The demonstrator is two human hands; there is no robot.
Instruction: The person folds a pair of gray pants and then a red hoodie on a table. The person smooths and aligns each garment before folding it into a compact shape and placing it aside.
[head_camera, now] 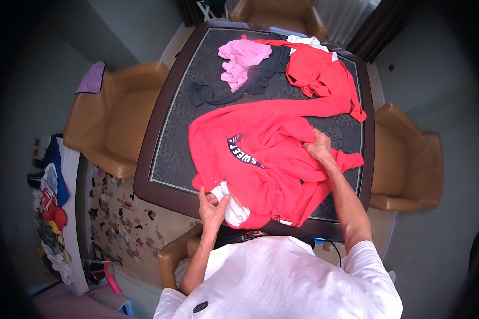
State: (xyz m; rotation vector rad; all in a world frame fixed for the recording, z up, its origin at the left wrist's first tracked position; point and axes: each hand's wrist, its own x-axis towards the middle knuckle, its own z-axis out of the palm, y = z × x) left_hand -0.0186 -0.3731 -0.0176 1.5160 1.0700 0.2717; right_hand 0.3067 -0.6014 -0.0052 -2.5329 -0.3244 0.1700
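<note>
A red printed sweatshirt (pixel 263 135) lies rumpled over the near half of the table, one long sleeve stretched across toward the right. My right hand (pixel 320 146) grips a fold of its fabric on the right side. At the near left edge, my left hand (pixel 213 207) is at the garment's border with fingers spread, beside a white cloth (pixel 234 207) that shows from under or inside the red fabric. Whether the left fingertips pinch any cloth is not clear. Another red garment (pixel 315 69) is heaped at the far right, touching the sleeve.
A pink garment (pixel 243 58) lies over a dark garment (pixel 259 77) on the dark-framed table (pixel 147 159). Tan armchairs (pixel 119 115) stand around it. Mixed clothes (pixel 54 211) lie on a white surface at left, and scraps (pixel 123 215) litter the floor.
</note>
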